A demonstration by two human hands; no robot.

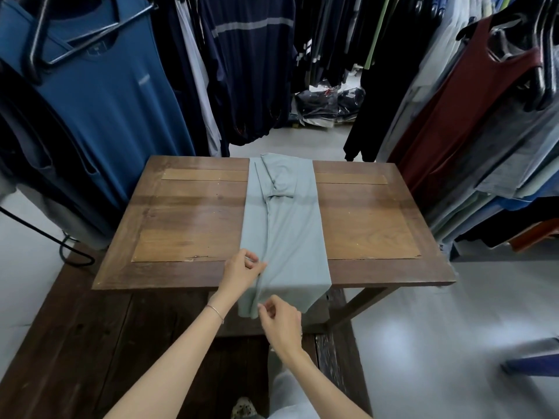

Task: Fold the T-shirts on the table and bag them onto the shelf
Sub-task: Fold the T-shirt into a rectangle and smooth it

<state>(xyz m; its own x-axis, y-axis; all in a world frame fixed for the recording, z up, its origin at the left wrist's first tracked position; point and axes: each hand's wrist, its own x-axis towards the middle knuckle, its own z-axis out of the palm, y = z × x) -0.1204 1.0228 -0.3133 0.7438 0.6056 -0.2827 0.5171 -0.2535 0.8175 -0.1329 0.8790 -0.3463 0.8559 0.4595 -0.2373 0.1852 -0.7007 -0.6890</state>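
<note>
A pale grey-green T-shirt lies folded into a long strip down the middle of the wooden table, its hem hanging over the near edge. A sleeve is folded in near the far end. My left hand pinches the shirt's left fold at the table's near edge. My right hand pinches the hanging hem just below, a little to the right.
Racks of hanging clothes crowd both sides: a blue shirt at the left, a dark red top at the right. Bagged garments lie on the floor beyond the table. A dark wooden platform lies under the table.
</note>
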